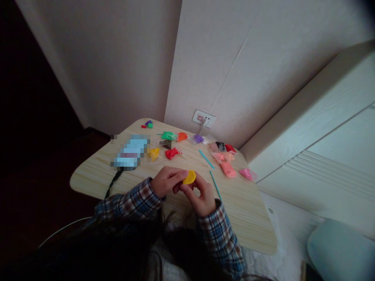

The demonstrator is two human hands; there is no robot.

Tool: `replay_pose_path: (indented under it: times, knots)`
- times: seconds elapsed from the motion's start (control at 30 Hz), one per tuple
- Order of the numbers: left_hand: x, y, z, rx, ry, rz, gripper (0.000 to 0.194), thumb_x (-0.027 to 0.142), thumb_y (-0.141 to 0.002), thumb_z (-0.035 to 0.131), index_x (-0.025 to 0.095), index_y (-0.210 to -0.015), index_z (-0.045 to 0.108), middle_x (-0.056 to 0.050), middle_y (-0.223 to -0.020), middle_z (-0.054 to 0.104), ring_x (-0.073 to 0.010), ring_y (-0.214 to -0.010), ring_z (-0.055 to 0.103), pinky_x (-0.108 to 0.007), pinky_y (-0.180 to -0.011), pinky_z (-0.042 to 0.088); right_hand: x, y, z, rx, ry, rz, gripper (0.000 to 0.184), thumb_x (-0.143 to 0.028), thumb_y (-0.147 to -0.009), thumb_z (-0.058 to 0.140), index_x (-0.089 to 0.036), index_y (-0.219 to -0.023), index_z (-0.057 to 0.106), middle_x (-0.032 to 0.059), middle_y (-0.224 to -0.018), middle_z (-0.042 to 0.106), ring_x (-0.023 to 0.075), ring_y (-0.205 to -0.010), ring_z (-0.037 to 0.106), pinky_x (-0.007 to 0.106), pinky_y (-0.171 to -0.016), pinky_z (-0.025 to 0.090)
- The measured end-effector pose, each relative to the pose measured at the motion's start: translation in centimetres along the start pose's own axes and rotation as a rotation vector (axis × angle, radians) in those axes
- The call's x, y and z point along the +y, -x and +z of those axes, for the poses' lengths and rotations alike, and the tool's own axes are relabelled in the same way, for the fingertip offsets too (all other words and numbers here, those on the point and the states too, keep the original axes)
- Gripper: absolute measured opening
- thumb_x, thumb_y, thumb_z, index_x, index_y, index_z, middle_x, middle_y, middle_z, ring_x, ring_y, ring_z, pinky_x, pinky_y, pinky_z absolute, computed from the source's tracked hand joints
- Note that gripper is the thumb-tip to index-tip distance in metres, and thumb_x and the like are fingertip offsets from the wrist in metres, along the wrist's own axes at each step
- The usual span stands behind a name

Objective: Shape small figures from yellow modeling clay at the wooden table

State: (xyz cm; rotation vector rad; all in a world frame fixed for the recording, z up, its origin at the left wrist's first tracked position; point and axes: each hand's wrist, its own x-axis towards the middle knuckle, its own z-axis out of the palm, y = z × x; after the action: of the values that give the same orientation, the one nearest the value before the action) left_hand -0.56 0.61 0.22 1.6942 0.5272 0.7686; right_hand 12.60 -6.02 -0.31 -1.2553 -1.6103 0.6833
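Note:
A flattened yellow clay piece (189, 177) is held above the light wooden table (240, 218) between both hands. My left hand (168, 181) pinches its left side with fingers curled. My right hand (200, 197) grips its lower right edge with thumb and fingertips. Both wrists wear plaid sleeves. Dark hair hides the near part of my arms.
Several small bags of coloured clay lie across the table's far side: green (168, 135), orange (182, 136), purple (198, 138), red (171, 153), pink (228, 169). Two teal modelling tools (206, 159) (216, 185) lie right of my hands. A blurred blue packet (130, 152) sits left. A wall socket (204, 118) is behind.

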Motion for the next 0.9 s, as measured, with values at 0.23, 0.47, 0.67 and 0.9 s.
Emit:
replay_pose_path:
  times: [0.23,0.47,0.67,0.9]
  knots:
    - [0.6,0.7,0.3,-0.024,-0.082,0.031,0.050,0.047,-0.088,0.038,0.013,-0.053,0.050,0.002,-0.046,0.046,-0.0072,-0.044,0.043,-0.019,-0.047,0.035,0.0,0.1,-0.3,0.022,-0.006,-0.067,0.029,-0.043,-0.086,0.047,-0.019,-0.070,0.053,-0.0011,-0.059,0.056,0.0099,-0.053,0.047,0.023,-0.052,0.038]
    - [0.5,1.0,0.4,-0.101,-0.020,0.071,0.058,0.051,-0.090,0.027,0.013,-0.058,0.056,0.001,-0.045,0.046,-0.0087,-0.045,0.045,-0.022,-0.051,0.037,-0.3,0.5,-0.2,0.078,-0.126,0.034,0.045,-0.050,-0.090,0.034,-0.019,-0.061,0.050,-0.0041,-0.050,0.039,0.0084,-0.045,0.032,0.024,-0.044,0.024]
    - [0.8,0.9,0.4,-0.132,0.041,0.081,0.038,0.046,-0.084,0.048,0.012,-0.068,0.055,0.004,-0.047,0.045,-0.0065,-0.043,0.041,-0.019,-0.048,0.035,0.1,0.5,-0.3,0.140,-0.145,0.047,0.044,-0.050,-0.089,0.038,-0.019,-0.059,0.047,-0.0045,-0.052,0.038,0.0080,-0.046,0.033,0.024,-0.045,0.023]
    - [1.2,1.2,0.4,-0.220,0.281,0.049,0.037,0.048,-0.081,0.054,0.011,-0.072,0.056,0.004,-0.047,0.045,-0.0070,-0.042,0.042,-0.019,-0.046,0.034,0.0,0.7,-0.2,0.130,-0.185,-0.009,0.049,-0.055,-0.088,0.035,-0.020,-0.057,0.046,-0.0036,-0.051,0.038,0.0089,-0.045,0.035,0.025,-0.044,0.025]
